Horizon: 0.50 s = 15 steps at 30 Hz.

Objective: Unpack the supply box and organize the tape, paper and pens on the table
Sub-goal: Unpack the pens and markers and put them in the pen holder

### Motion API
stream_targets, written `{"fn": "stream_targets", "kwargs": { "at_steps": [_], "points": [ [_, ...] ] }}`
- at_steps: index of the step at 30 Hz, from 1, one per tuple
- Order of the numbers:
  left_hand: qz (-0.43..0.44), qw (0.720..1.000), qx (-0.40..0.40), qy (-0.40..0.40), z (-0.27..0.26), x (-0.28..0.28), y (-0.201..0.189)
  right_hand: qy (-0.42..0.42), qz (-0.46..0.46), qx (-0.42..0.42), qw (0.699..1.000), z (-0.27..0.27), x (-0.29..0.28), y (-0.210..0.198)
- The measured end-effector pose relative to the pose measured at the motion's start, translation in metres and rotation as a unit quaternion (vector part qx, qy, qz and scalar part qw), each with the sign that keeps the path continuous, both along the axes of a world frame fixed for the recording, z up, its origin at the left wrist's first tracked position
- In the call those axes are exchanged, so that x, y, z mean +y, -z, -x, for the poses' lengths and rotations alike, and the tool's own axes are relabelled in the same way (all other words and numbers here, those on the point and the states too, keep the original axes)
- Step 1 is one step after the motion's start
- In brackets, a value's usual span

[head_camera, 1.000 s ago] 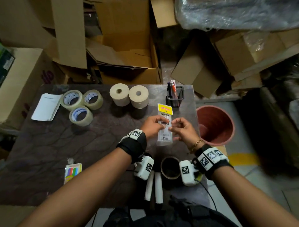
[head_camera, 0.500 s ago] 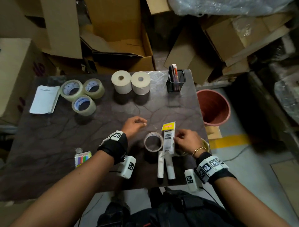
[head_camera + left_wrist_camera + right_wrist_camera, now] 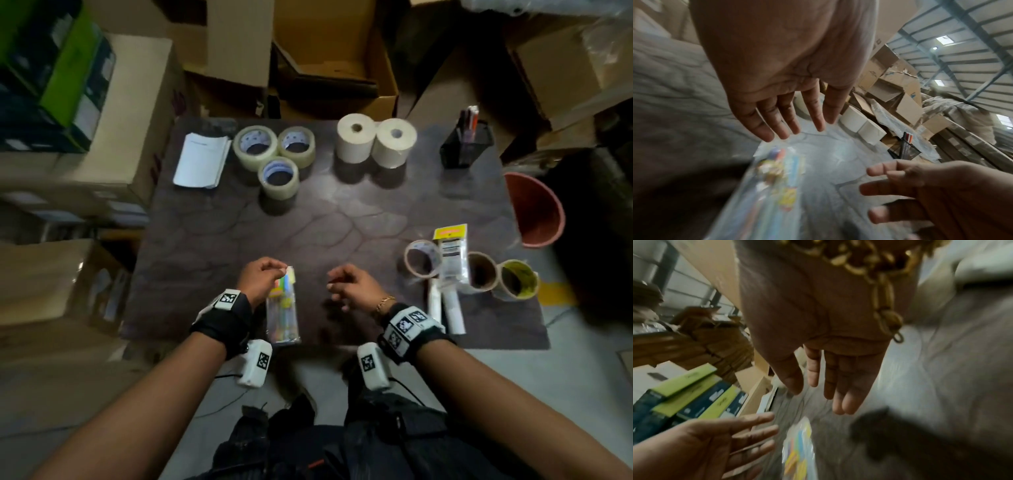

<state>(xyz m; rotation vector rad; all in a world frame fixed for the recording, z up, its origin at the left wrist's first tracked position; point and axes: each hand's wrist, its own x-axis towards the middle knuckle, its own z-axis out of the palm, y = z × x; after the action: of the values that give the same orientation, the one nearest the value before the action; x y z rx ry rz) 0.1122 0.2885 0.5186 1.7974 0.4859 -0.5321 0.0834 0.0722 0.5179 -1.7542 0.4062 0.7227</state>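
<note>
Spreading across the dark desk (image 3: 342, 222), three tape rolls (image 3: 277, 161) and two paper rolls (image 3: 375, 142) sit along the far side. A clear pack of coloured pens (image 3: 282, 315) lies at the near edge. The left grip (image 3: 262, 279) hovers at its top end, fingers released and straight; the right grip (image 3: 349, 284), nearby, is loose and empty.
</note>
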Motion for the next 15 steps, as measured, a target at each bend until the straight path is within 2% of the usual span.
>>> {"fn": "stream_targets", "kwargs": {
  "at_steps": [4,6,10,15],
  "points": [
    [-0.022,0.998,0.018,-0.049,0.03,0.03,0.01,-0.061,0.013,0.011,0.998,0.015,0.059,0.025],
    [0.004,0.997,0.059,-0.058,0.04,0.031,0.011,-0.074,0.032,0.005,0.997,0.02,0.074,0.032],
    [0.11,0.981,0.14,-0.077,0.051,0.021,0.012,-0.032,-0.015,0.043,0.998,0.026,0.088,0.035],
    [0.141,0.981,0.116,-0.064,0.043,0.01,-0.004,0.044,-0.078,0.04,0.995,0.023,0.081,0.009]
  ]
}}
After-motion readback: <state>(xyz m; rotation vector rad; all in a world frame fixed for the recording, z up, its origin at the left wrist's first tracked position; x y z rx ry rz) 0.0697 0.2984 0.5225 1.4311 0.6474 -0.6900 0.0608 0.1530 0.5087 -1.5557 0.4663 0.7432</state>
